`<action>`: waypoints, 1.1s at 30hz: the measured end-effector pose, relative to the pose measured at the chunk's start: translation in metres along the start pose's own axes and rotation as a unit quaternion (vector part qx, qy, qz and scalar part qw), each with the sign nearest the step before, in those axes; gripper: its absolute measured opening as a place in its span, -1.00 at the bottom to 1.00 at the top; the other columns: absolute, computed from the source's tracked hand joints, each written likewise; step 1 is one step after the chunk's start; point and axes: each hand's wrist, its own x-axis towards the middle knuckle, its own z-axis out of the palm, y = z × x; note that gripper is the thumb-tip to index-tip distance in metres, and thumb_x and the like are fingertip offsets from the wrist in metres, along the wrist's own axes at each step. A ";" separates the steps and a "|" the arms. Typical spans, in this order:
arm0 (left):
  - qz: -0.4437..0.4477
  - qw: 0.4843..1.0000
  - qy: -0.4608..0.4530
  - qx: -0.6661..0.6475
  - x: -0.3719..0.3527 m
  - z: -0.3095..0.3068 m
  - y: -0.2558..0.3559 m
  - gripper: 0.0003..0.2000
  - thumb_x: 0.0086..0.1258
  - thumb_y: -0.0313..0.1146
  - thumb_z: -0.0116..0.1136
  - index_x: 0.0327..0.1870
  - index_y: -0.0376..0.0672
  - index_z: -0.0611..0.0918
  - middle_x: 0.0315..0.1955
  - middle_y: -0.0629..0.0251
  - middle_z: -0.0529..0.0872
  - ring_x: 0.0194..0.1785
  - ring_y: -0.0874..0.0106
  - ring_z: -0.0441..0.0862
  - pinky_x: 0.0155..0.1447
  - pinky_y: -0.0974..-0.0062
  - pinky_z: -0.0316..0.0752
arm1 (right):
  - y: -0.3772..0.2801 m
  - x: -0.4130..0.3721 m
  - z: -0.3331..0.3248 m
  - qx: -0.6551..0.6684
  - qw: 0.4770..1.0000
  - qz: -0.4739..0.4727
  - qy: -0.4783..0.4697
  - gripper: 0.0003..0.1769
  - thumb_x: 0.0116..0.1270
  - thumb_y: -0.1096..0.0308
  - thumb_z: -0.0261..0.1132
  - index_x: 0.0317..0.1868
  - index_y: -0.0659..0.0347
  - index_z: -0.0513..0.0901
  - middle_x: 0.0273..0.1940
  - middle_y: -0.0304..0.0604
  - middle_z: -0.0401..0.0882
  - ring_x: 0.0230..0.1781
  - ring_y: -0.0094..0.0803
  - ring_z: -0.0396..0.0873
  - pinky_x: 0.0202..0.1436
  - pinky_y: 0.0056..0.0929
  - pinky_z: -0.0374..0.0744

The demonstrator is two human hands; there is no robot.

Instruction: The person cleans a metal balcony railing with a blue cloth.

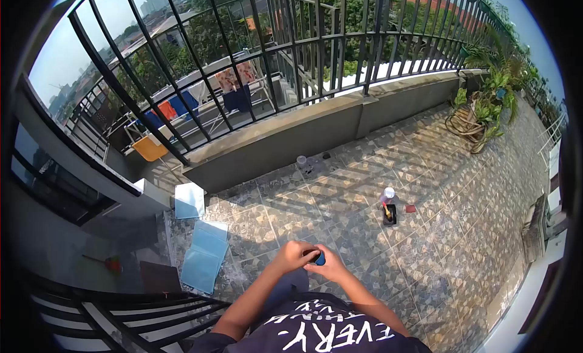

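My left hand and my right hand meet in front of my body. Between them is a small round dark-and-blue object, too small to name for sure. My right hand curls around its outer side, while the fingers of my left hand press at its near edge and top. On the tiled floor to the right stands a black paint tray with a brush resting in it. Just behind it is a white-topped container, and a small dark red block lies beside it.
Light blue sheets lie on the floor at left, with a paler panel near the wall. A low wall with a metal railing runs ahead. Potted plants stand far right; a clear cup sits near the wall.
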 end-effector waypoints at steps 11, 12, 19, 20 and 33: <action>-0.176 0.960 0.140 -0.164 0.152 -0.258 -0.158 -0.77 0.58 -0.34 0.07 -0.06 -0.26 0.73 -0.38 0.26 0.79 -0.22 0.49 0.73 -0.08 0.47 0.57 | -0.062 0.312 -0.032 0.293 0.947 0.134 0.015 -0.55 0.36 0.30 0.45 0.16 0.26 0.53 -0.09 -0.18 0.67 -0.14 -0.42 0.69 -0.05 -0.46 0.65; -0.168 0.959 0.163 -0.158 0.166 -0.275 -0.167 -0.77 0.58 -0.34 0.07 -0.06 -0.26 0.73 -0.38 0.26 0.79 -0.22 0.49 0.73 -0.08 0.47 0.57 | -0.062 0.334 -0.039 0.288 0.948 0.131 0.037 -0.57 0.37 0.30 0.44 0.15 0.27 0.53 -0.09 -0.13 0.68 -0.14 -0.39 0.70 -0.03 -0.45 0.65; -0.135 0.912 0.384 -0.039 0.279 -0.416 -0.240 -0.82 0.42 -0.54 0.11 -0.03 -0.29 0.69 -0.12 0.13 0.75 -0.04 0.30 0.74 0.07 0.38 0.55 | -0.092 0.563 -0.102 0.216 0.971 0.047 0.093 -0.60 0.39 0.31 0.42 0.14 0.24 0.54 -0.04 -0.13 0.69 -0.09 -0.43 0.67 0.07 -0.46 0.62; -0.128 0.898 0.421 0.019 0.296 -0.446 -0.250 -0.79 0.39 -0.56 0.12 0.00 -0.27 0.68 -0.05 0.14 0.73 0.07 0.27 0.69 0.16 0.35 0.51 | -0.104 0.600 -0.107 0.198 0.973 -0.009 0.114 -0.61 0.39 0.31 0.42 0.15 0.22 0.54 -0.05 -0.19 0.67 -0.09 -0.50 0.63 0.07 -0.48 0.61; -0.128 0.757 0.640 0.030 0.425 -0.636 -0.361 -0.44 0.40 -0.52 0.18 0.46 -0.20 0.42 -0.02 -0.13 0.75 0.01 0.03 0.76 0.07 0.24 0.58 | -0.329 0.840 -0.043 0.164 0.938 -0.301 0.044 -0.36 0.35 0.29 0.45 0.33 0.29 0.37 0.17 -0.09 0.51 0.28 -0.32 0.47 0.47 -0.30 0.31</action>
